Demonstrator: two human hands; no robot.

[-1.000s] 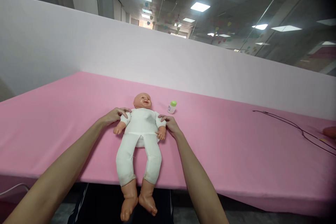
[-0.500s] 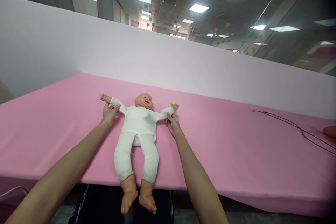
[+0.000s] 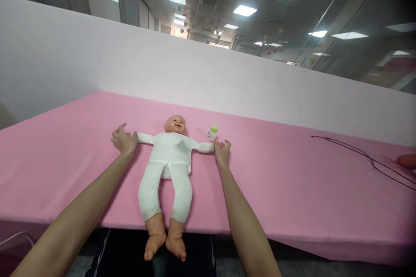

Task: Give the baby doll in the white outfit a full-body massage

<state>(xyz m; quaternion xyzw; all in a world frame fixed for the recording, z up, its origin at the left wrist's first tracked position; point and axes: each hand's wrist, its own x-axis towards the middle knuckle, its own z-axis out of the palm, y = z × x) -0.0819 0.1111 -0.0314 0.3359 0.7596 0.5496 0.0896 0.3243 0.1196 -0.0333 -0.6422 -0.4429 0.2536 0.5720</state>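
A baby doll (image 3: 170, 149) in white clothes lies on its back on the pink-covered table (image 3: 276, 173), its arms spread and its bare feet past the front edge. My left hand (image 3: 125, 139) is closed round the doll's hand at the left. At the right, my right hand (image 3: 222, 151) grips the doll's other hand, whose fingers show partly. A small clear bottle with a green cap (image 3: 212, 133) stands just behind my right hand.
A thin dark cable (image 3: 360, 152) runs over the right part of the table to a brownish object (image 3: 406, 161) at the right edge. A pale partition (image 3: 195, 73) rises behind the table. A white cord (image 3: 19, 234) shows at the lower left.
Both hands have moved outward from the doll's forearms to its hands. The doll's arms now lie lower and straighter, and its feet have shifted slightly left. More of the bottle shows.
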